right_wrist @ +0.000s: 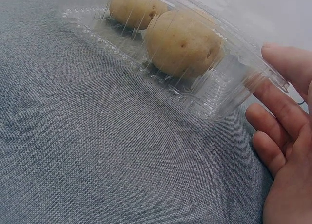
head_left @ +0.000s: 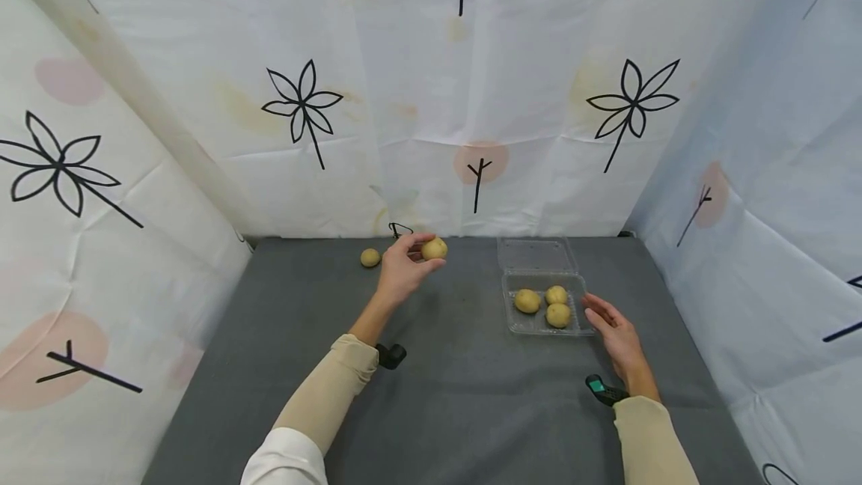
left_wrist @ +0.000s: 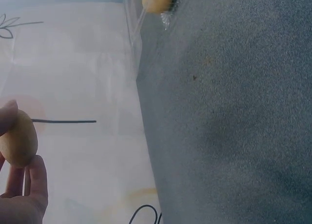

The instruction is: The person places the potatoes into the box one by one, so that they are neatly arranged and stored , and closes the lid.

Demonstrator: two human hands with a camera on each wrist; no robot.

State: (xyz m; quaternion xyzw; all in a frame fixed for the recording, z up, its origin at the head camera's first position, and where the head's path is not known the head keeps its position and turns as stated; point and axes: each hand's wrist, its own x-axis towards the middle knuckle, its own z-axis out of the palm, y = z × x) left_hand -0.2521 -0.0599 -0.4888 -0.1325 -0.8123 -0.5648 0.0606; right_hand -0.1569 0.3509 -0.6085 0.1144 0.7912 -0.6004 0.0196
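My left hand (head_left: 402, 272) is raised over the far part of the table and pinches a potato (head_left: 434, 248) between thumb and fingers. In the left wrist view this potato (left_wrist: 19, 139) stands out against the white cloth. A second potato (head_left: 370, 257) lies on the table just left of that hand. At the right, a clear plastic container (head_left: 513, 326) stands with its lid (head_left: 535, 254) folded back, several potatoes (head_left: 557, 315) inside. My right hand (head_left: 617, 339) holds the container's right edge, with digits above and below the rim in the right wrist view.
Grey cloth (head_left: 444, 388) covers the table. White patterned sheets (head_left: 417, 81) hang behind it and along both sides. Each wrist wears a dark strapped device, the right one (head_left: 606, 390) with a green patch.
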